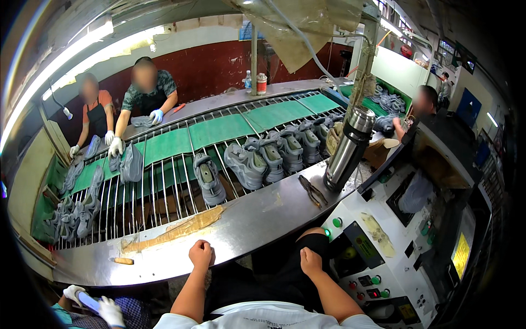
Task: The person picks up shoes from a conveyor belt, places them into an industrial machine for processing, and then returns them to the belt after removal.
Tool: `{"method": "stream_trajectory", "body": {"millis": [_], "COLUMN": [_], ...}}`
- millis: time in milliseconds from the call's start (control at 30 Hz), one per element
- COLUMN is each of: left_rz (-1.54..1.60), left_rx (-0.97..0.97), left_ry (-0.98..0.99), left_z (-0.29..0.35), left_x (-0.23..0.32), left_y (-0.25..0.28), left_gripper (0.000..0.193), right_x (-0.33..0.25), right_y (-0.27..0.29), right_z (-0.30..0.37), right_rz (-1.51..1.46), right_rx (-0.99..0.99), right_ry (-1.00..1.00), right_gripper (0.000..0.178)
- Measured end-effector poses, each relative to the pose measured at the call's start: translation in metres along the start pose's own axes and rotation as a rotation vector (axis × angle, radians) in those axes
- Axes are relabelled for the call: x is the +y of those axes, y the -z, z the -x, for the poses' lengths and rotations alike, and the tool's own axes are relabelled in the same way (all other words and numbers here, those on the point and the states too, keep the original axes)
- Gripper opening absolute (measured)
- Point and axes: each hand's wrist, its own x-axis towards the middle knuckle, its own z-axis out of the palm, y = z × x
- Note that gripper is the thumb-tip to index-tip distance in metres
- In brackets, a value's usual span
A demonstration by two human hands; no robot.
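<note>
My left hand (201, 253) rests in a loose fist on the front edge of the metal table (257, 211), with nothing seen in it. Over my thigh, beside the white control panel, my right hand (311, 260) is also curled closed and shows no object. Beyond the table edge, a single grey sneaker (209, 178) stands on the rod conveyor. To its right several more grey sneakers (272, 157) are lined up. Pliers (312, 191) lie on the table beside an upright steel thermos (349, 148). Neither hand touches them.
A green belt (219, 131) runs through the conveyor's middle. The control panel (378, 252) with buttons flanks my right side. A yellow-handled tool (123, 261) lies at the table's left. Gloved co-workers (150, 90) handle shoes across the conveyor; another person's gloved hands (109, 312) hold a shoe part at lower left.
</note>
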Motion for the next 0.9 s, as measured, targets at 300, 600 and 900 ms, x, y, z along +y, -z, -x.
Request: {"method": "stream_trajectory", "body": {"millis": [300,600,900], "left_rz": [-0.034,-0.056,-0.064], "left_rx": [0.019,0.019,0.014], "left_ry": [-0.049,-0.036,-0.046], "left_z": [0.0004,0.0011,0.0014], "left_x": [-0.0074,-0.0051,-0.0042], "left_y": [0.0,0.0007,0.0044], "left_gripper": [0.013,0.013,0.012], "right_x": [-0.0027,-0.0001,0.0011], "right_y": [0.0009,0.0002,-0.0017], "right_z": [0.0001,0.0017,0.0023], "right_rz": [0.015,-0.014,-0.046], "right_rx": [-0.016,0.01,0.044], "right_ry": [-0.012,0.012,0.035], "right_gripper": [0.028,0.027,0.023]}}
